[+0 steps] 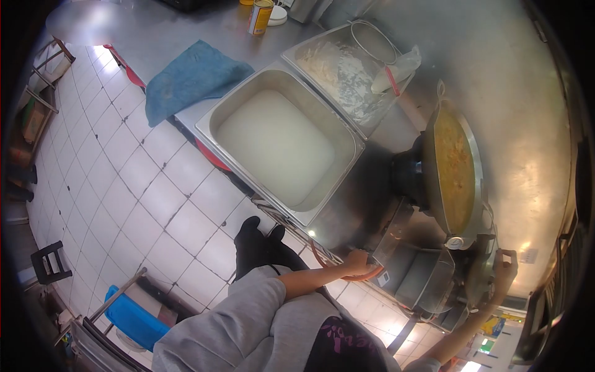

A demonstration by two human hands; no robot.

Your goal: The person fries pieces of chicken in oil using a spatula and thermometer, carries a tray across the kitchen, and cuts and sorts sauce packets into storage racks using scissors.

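Observation:
My left hand [357,263] is closed at the counter's front edge, beside a curved orange-brown strip [362,274] and a grey metal box [409,273]. What its fingers hold, if anything, is hidden. Further right, my right hand [505,268] has its fingers curled by a dark handle-like part, too small to make out, near a round pan or lid [480,279]. Beyond both hands stands a large pan of yellow-brown frying food [455,167], with a round dial thermometer [455,242] at its near rim.
A deep steel tray [358,152] holds whitish liquid. Behind it, another tray [297,49] holds floury pieces, a strainer [374,42] and a plastic bag [403,65]. A blue cloth [192,80], a yellow can [260,17], a blue tub [133,319] and a black stool [51,263] are around.

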